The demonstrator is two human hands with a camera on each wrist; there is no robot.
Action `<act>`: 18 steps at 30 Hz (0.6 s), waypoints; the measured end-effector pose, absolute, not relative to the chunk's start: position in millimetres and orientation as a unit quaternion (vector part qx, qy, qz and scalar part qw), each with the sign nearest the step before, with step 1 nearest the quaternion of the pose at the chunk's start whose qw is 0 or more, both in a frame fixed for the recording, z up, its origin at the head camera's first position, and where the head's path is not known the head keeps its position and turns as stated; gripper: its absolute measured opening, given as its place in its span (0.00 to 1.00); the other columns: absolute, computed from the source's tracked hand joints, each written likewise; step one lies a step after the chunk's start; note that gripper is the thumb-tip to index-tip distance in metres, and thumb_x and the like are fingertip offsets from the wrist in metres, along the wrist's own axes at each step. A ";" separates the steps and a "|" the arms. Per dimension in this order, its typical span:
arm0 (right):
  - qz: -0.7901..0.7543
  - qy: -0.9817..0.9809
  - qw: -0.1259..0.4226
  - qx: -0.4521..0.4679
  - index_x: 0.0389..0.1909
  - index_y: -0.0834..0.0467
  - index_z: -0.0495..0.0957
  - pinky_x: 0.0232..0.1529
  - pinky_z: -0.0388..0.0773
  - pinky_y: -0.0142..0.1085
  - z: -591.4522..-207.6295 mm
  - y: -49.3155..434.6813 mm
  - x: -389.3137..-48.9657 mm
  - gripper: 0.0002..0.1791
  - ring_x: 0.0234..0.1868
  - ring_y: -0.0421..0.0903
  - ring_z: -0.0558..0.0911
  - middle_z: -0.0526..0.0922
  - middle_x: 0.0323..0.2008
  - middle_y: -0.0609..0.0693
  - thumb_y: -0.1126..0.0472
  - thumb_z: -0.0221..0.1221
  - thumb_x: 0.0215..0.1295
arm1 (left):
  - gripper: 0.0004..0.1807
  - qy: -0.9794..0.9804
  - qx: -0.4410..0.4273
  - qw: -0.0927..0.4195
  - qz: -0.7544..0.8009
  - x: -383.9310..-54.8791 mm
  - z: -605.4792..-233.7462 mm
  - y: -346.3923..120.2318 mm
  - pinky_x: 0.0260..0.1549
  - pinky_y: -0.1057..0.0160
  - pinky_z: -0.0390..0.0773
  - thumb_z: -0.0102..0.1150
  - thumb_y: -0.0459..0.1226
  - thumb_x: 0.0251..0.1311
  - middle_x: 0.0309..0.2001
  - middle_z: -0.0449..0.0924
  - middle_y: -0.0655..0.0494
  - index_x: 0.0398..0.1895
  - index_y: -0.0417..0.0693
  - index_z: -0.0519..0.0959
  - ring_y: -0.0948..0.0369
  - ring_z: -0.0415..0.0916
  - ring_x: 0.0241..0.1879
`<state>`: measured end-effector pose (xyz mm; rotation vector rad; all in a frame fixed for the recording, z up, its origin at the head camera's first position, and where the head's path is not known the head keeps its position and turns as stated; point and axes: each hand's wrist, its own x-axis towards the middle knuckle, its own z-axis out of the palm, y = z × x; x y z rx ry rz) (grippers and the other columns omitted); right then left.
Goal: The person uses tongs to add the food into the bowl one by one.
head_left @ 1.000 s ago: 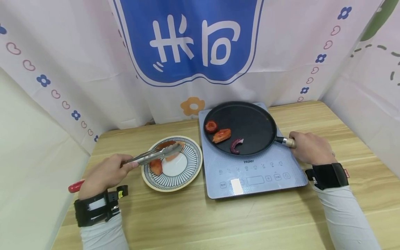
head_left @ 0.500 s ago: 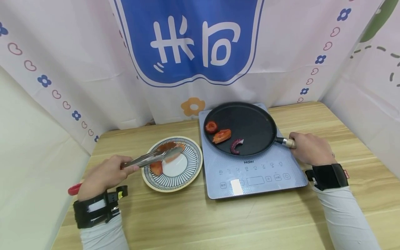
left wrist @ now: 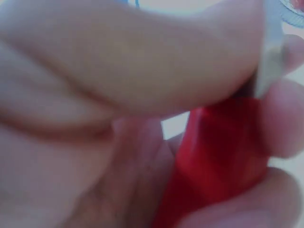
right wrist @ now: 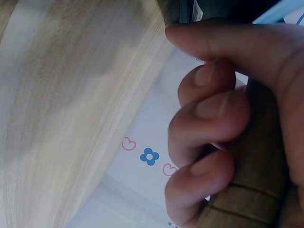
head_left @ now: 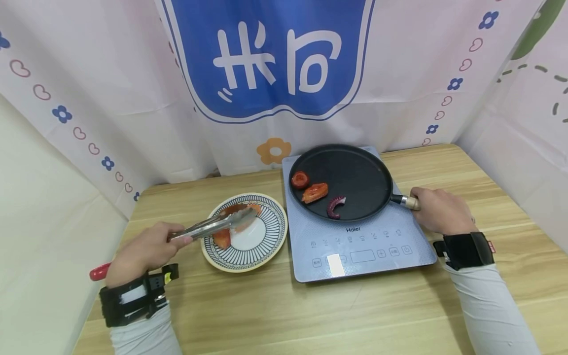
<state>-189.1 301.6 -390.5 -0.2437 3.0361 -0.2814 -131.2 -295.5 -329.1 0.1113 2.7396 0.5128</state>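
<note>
My left hand (head_left: 146,249) grips metal tongs (head_left: 210,228) whose red handle (left wrist: 221,147) fills the palm in the left wrist view. The tongs' tips lie over the food on a patterned plate (head_left: 275,236), partly covering it. On that plate are an orange-red piece (head_left: 223,238) and a brownish-red piece (head_left: 234,209). My right hand (head_left: 443,209) holds the wooden handle (right wrist: 249,185) of a flat black pan (head_left: 355,177), fingers curled round it. In the pan lie a round red tomato-like piece (head_left: 300,180), an orange chunk (head_left: 315,193) and a curled purple octopus tentacle (head_left: 335,207).
The pan rests on a pale blue induction cooktop (head_left: 355,266) with touch buttons along its front. Both stand on a wooden table (head_left: 248,310). A white printed curtain (head_left: 142,98) hangs right behind the table's back edge.
The tongs' arms have come closer together over the plate, and my left hand has shifted slightly left. My right hand, the pan and its food stay in place.
</note>
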 end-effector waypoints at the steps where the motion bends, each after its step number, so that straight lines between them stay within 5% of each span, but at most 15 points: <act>1: -0.092 0.992 0.041 -0.080 0.39 0.56 0.79 0.25 0.71 0.47 -390.5 301.6 -189.1 0.03 0.28 0.52 0.75 0.79 0.27 0.53 0.61 0.62 0.69 | 0.17 0.969 0.041 0.169 0.174 -130.7 -328.9 -295.3 0.27 0.59 0.66 0.56 0.45 0.78 0.27 0.70 0.54 0.55 0.41 0.84 0.57 0.69 0.28; 18: -0.094 0.992 0.038 -0.079 0.38 0.56 0.78 0.25 0.70 0.46 -391.5 302.1 -189.6 0.03 0.28 0.52 0.75 0.78 0.26 0.53 0.62 0.62 0.68 | 0.18 0.985 0.047 0.112 0.119 -131.0 -327.8 -293.1 0.25 0.59 0.62 0.53 0.48 0.79 0.26 0.72 0.54 0.54 0.46 0.85 0.57 0.67 0.26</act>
